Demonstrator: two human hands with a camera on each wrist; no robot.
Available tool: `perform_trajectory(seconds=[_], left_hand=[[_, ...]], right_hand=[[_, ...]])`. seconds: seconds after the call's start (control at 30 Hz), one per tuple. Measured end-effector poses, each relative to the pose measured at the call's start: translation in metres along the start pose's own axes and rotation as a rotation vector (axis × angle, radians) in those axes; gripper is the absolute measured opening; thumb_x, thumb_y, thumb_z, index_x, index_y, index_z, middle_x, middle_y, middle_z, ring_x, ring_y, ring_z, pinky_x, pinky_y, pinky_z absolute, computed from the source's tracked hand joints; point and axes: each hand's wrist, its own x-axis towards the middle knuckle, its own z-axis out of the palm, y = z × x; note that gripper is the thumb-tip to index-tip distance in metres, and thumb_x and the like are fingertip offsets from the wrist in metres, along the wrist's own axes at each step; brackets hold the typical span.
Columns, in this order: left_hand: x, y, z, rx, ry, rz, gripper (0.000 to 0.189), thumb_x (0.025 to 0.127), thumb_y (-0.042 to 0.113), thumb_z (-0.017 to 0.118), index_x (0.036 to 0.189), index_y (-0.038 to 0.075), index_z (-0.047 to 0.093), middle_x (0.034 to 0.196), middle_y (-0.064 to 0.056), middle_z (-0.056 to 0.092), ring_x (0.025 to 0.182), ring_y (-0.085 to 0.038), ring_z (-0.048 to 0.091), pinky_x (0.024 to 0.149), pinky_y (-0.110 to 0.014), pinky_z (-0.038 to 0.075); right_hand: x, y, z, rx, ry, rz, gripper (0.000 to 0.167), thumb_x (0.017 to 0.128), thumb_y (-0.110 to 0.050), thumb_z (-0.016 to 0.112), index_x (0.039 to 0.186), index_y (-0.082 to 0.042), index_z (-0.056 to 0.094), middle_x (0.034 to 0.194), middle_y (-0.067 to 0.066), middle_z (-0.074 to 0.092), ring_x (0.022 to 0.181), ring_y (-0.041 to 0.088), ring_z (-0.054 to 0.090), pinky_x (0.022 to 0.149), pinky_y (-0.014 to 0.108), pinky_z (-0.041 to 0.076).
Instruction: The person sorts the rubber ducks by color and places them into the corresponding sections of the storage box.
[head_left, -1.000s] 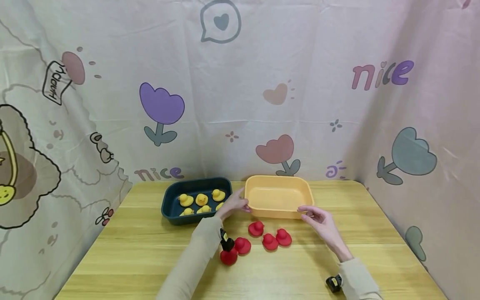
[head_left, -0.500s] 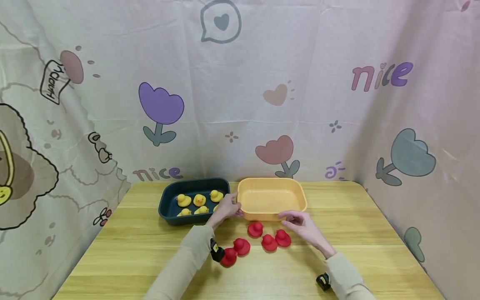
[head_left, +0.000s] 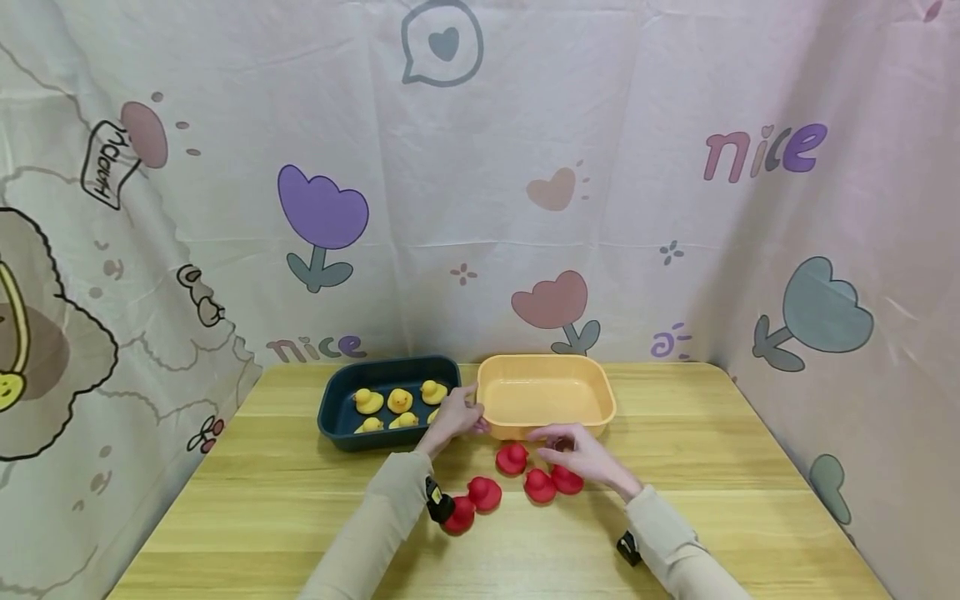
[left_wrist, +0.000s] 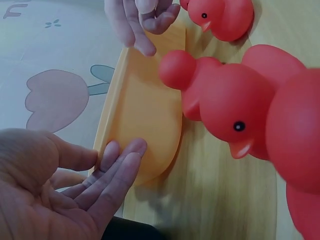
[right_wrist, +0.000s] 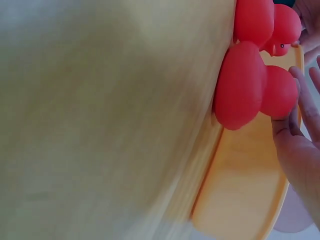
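The tray [head_left: 546, 402] is a pale orange-yellow rectangle with rounded corners, a thin rim and a glossy floor, sitting upright near the back of the table [head_left: 225, 500], its long side facing the person. The left hand [head_left: 453, 414] is at its left end, thumb at the rim and fingers along the outer wall, in a narrow pinch. The right hand [head_left: 577, 452] is just in front of the long near wall, fingers gently bent, thumb and forefinger well apart; whether its fingertips touch the tray I cannot tell. Five red ducks [head_left: 512, 458] show on the near side, one close to the front wall and another partly under the right hand. Left of the tray, a slim strip of wood separates it from the dark tray [head_left: 327, 417] of yellow ducks [head_left: 368, 401], and the left hand reaches over that gap. Behind, the cloth [head_left: 450, 217] hangs close to the far rim. To the right, a broad stretch of wood runs to the table's side edge.
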Motion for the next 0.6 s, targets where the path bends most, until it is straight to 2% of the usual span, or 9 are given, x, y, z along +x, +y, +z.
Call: perform_trajectory(seconds=[0.23, 0.43, 0.6], left_hand=[[0.0, -0.006, 0.001, -0.009, 0.006, 0.026, 0.064, 0.099, 0.002, 0.052, 0.158, 0.001, 0.028, 0.08, -0.018, 0.073, 0.078, -0.032, 0.077, 0.073, -0.037, 0.065], [-0.003, -0.007, -0.002, -0.013, -0.052, 0.045, 0.067, 0.098, 0.002, 0.057, 0.157, -0.004, 0.025, 0.09, -0.02, 0.07, 0.083, -0.034, 0.076, 0.076, -0.037, 0.065], [-0.003, -0.007, -0.004, -0.022, -0.082, 0.03, 0.069, 0.098, 0.004, 0.058, 0.158, -0.002, 0.023, 0.093, -0.02, 0.07, 0.087, -0.036, 0.076, 0.079, -0.038, 0.065]], right_hand=[[0.008, 0.002, 0.006, -0.075, -0.039, -0.014, 0.027, 0.095, -0.009, 0.067, 0.12, -0.002, 0.072, 0.11, 0.015, 0.075, 0.083, 0.003, 0.057, 0.074, 0.019, 0.052], [0.011, 0.004, 0.007, -0.104, -0.049, -0.015, 0.028, 0.096, -0.014, 0.068, 0.121, -0.004, 0.072, 0.112, 0.012, 0.075, 0.083, 0.004, 0.057, 0.073, 0.019, 0.052], [0.012, 0.004, 0.007, -0.116, -0.071, -0.025, 0.028, 0.096, -0.014, 0.067, 0.121, -0.003, 0.072, 0.114, 0.012, 0.074, 0.085, 0.002, 0.056, 0.075, 0.019, 0.052]])
